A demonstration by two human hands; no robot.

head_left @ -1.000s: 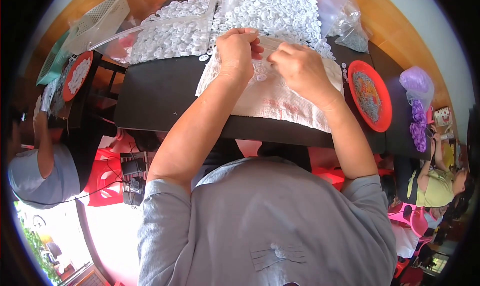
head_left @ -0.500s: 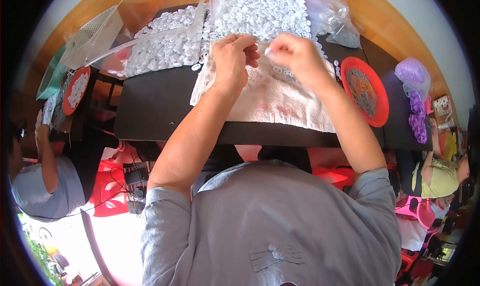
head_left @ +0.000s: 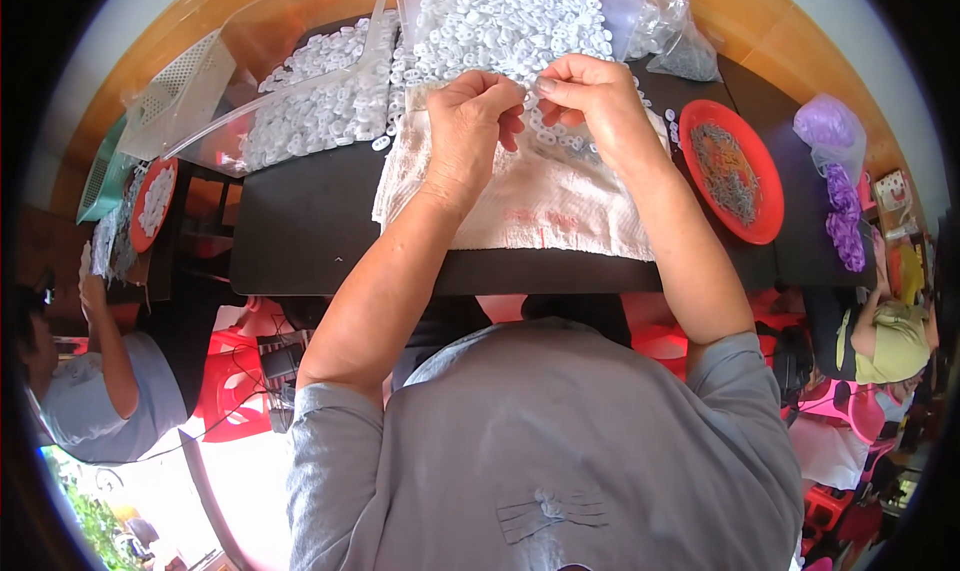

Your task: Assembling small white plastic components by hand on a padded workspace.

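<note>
My left hand [head_left: 470, 121] and my right hand [head_left: 598, 106] are raised over the far part of a pale cloth [head_left: 540, 206], fingertips almost meeting. Each is closed in a pinch of thumb and fingers. Whatever lies between the tips is too small and too hidden to name. Just beyond them spreads a large heap of small white oval plastic pieces [head_left: 510, 21] with holes. Several such pieces also lie on the cloth, under and beside my right hand.
A clear bin [head_left: 225, 121] holds more white pieces at left. To the right stands a red dish [head_left: 765, 196] of small thin metal-looking parts, near a clear plastic bag [head_left: 690, 56] and a purple bundle [head_left: 830, 126]. Other people sit at both sides of the dark table [head_left: 300, 221].
My right hand, blurred and with a small white piece at its fingertips before, has come left to meet my left hand. The left hand keeps its pinch. The view has shifted slightly.
</note>
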